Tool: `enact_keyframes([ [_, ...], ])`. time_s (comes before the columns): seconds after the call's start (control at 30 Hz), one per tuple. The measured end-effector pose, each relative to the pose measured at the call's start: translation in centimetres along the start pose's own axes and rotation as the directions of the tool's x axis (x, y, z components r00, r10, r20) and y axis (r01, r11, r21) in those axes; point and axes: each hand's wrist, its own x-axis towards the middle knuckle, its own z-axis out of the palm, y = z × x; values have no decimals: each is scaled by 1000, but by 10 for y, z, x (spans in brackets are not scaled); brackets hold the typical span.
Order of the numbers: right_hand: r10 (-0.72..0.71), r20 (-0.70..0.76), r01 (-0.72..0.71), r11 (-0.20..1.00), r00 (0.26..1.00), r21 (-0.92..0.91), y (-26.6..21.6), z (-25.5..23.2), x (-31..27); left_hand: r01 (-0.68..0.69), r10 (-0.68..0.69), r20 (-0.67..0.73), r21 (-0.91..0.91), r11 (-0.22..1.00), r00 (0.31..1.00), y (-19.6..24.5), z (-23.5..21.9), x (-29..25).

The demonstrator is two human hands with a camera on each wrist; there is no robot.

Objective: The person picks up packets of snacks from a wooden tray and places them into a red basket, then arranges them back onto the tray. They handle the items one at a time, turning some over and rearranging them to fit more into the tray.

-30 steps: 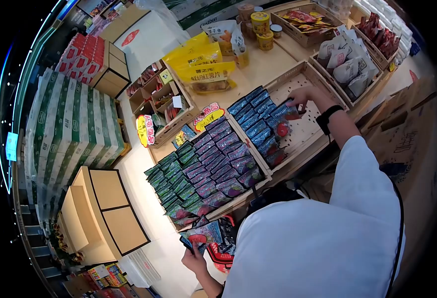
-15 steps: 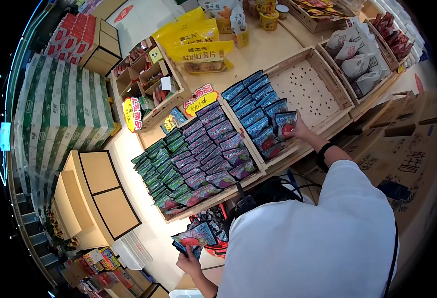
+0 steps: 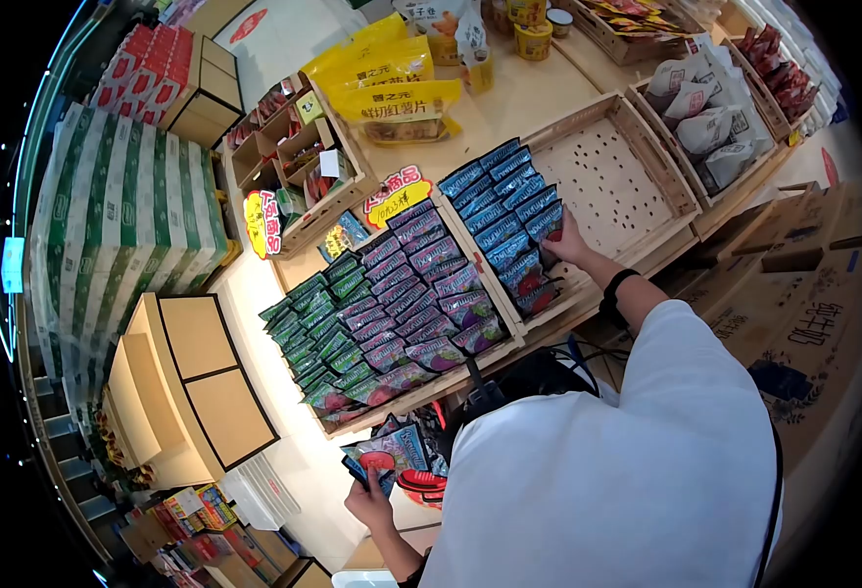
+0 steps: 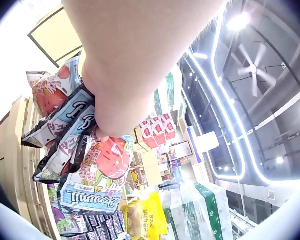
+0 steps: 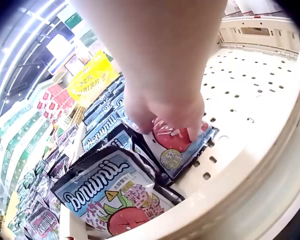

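Note:
Down by the body, my left hand [image 3: 370,502] grips several blue snack bags [image 3: 404,449] with a red fruit print. The left wrist view shows these bags [image 4: 97,170] bunched together, the fingers mostly hidden behind the wrist. At the wooden crate, my right hand [image 3: 566,241] holds a blue snack bag [image 5: 172,150] of the same kind against the end of a row of blue bags [image 3: 495,230]. In the right wrist view, my hand [image 5: 165,112] covers the bag's upper part; another blue bag [image 5: 115,192] leans in front, nearer the crate wall.
Green bags [image 3: 318,338] and purple bags [image 3: 421,289] fill the adjoining crate. The blue bags' crate has a bare perforated floor [image 3: 612,181] on its right. Yellow bags [image 3: 397,108] stand behind. Cardboard boxes [image 3: 793,314] lie at right, a red basket [image 3: 421,480] below.
The view shifted, then steadied. My right hand brought the blue bag over the crate and moved it slightly left, in against the row. My left hand still holds its bags, slightly lower.

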Motion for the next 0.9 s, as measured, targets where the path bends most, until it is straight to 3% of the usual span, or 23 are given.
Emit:
enact_keyframes([
  [0.03,-4,2,4,1000,1000,0,1,-5,-3,-32,31,-16,-21,999,999,1,0,1],
  [0.1,202,8,-199,970,979,-142,-16,-25,-14,-60,60,-13,8,998,998,2,-2,7],
  [0.13,239,6,-236,965,971,-116,-11,-29,-16,-46,46,19,38,998,999,8,-3,10],
  [0.27,231,-19,-231,957,973,-175,-60,-51,-15,-88,87,32,45,995,996,26,-3,23],
  [0.33,-151,-7,148,976,988,-160,-101,-49,-10,-150,149,43,40,988,988,42,-3,32],
  [0.37,-163,17,164,975,986,-148,-133,-48,-11,-178,173,57,96,979,983,41,1,38],
  [0.4,-181,201,183,983,963,10,-169,-47,-13,-267,268,-2,80,960,964,44,6,43],
  [0.43,-220,382,166,972,898,169,-202,-40,-20,-309,311,-25,45,950,950,52,9,48],
  [0.47,-329,422,247,940,845,237,-227,-29,-29,-323,325,-18,58,945,946,56,11,54],
  [0.53,-441,665,349,895,603,277,-290,-28,-51,-349,352,-30,85,933,935,74,15,63],
  [0.57,-505,724,386,855,470,346,-315,-27,-66,-341,342,-46,21,940,939,86,15,66],
  [0.63,-685,648,585,689,332,428,-332,-7,-85,-353,353,-34,-1,935,935,99,18,72],
  [0.67,-689,646,593,683,328,427,-342,-3,-91,-354,353,-44,-4,935,934,106,20,73],
  [0.73,-592,770,455,768,237,451,-359,-1,-99,-368,360,-84,-123,922,929,116,24,76],
  [0.83,-603,748,546,739,275,395,-360,6,-95,-339,327,-89,-195,920,941,117,30,81],
  [0.9,-575,777,559,743,255,367,-355,10,-82,-336,325,-86,-280,899,942,113,37,84],
])
